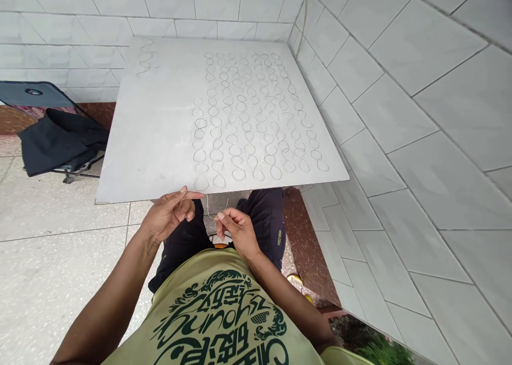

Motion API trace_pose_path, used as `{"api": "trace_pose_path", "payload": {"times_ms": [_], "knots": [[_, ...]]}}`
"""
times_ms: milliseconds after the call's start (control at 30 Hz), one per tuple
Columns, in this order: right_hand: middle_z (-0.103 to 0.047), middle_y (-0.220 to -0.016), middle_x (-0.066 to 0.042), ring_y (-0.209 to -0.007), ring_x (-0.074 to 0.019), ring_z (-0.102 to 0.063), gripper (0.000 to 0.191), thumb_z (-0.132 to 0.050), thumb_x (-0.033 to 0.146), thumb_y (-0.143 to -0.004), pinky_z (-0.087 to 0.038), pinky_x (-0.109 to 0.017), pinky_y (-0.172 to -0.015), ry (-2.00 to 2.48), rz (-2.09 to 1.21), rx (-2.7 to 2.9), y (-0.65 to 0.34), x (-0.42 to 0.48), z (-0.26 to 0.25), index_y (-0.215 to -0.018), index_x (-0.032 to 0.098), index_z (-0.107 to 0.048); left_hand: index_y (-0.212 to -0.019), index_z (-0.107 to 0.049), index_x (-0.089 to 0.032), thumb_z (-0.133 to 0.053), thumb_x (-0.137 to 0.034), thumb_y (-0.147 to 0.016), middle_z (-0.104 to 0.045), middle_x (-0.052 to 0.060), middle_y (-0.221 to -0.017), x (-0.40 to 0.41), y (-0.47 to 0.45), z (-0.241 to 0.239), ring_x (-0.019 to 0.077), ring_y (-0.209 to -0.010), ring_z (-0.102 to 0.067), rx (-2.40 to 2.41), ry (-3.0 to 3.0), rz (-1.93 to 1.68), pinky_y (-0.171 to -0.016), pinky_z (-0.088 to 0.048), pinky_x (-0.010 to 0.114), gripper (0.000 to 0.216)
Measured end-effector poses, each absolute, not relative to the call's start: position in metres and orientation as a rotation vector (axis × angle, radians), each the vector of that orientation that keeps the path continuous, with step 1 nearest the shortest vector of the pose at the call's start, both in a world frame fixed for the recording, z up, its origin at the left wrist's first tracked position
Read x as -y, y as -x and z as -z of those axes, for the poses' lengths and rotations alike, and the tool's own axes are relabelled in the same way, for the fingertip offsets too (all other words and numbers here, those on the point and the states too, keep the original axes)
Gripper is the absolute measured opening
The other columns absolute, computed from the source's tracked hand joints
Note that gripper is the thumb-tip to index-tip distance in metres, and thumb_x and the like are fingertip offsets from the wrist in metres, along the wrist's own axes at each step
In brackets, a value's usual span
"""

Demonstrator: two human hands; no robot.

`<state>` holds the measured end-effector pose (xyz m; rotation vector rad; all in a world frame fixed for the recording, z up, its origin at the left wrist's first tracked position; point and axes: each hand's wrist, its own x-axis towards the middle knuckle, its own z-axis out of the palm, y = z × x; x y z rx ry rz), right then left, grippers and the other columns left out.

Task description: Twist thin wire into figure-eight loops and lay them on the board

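A thin, pale strand of wire (207,207) hangs in a curve between my hands, just below the front edge of a white board (140,141). My left hand (170,213) pinches one part of it between thumb and fingers, its index finger pointing right. Lower and to the right, my right hand (238,230) pinches the strand too, and a free end rises above its fingers. On the board lie several rows of thin figure-eight loops (199,127), mostly across its middle and right.
Longer wavy strands (146,58) lie at the board's far left corner. Tiled walls (404,93) stand behind and to the right. A folding chair (38,92) with dark cloth (60,141) over it is at left. My legs (264,221) are under the board's front edge.
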<state>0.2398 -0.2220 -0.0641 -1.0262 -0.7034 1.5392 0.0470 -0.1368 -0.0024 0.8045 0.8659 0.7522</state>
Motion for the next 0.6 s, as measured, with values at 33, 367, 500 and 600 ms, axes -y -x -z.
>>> {"api": "trace_pose_path", "payload": {"times_ms": [33, 367, 500, 600], "knots": [[-0.064, -0.061, 0.001, -0.049, -0.01, -0.053, 0.033, -0.076, 0.051, -0.088, -0.044, -0.023, -0.047, 1.025, -1.539, 0.705, -0.24, 0.222, 0.064, -0.081, 0.019, -0.073, -0.106, -0.082, -0.009, -0.072, -0.047, -0.093, -0.039, -0.004, -0.048, 0.138, -0.047, 0.002, 0.015, -0.058, -0.049, -0.841, -0.78, -0.743, -0.059, -0.042, 0.028, 0.041], [-0.063, -0.061, 0.002, -0.049, -0.0099, -0.052, 0.033, -0.075, 0.051, -0.089, -0.043, -0.023, -0.048, 1.013, -1.512, 0.71, -0.242, 0.222, 0.066, -0.081, 0.019, -0.074, -0.11, -0.081, -0.01, -0.067, -0.044, -0.095, -0.036, -0.003, -0.053, 0.134, -0.034, 0.003, 0.0156, -0.058, -0.045, -0.705, -0.562, -0.578, -0.057, -0.04, 0.029, 0.04], [-0.063, -0.06, 0.002, -0.049, -0.0098, -0.052, 0.033, -0.076, 0.051, -0.089, -0.043, -0.023, -0.047, 0.98, -1.536, 0.664, -0.24, 0.222, 0.064, -0.082, 0.019, -0.074, -0.113, -0.08, -0.009, -0.071, -0.031, -0.091, -0.046, 0.001, -0.063, 0.139, -0.037, 0.002, 0.0144, -0.062, -0.048, -0.673, -0.558, -0.702, -0.058, -0.042, 0.028, 0.033], [-0.062, -0.061, 0.002, -0.048, -0.0093, -0.052, 0.032, -0.076, 0.05, -0.089, -0.042, -0.022, -0.046, 0.95, -1.564, 0.639, -0.237, 0.222, 0.063, -0.083, 0.019, -0.073, -0.112, -0.08, -0.01, -0.076, -0.027, -0.088, -0.044, -0.001, -0.061, 0.147, -0.046, 0.005, 0.0123, -0.06, -0.047, -0.64, -0.563, -0.774, -0.057, -0.041, 0.025, 0.029]]}}
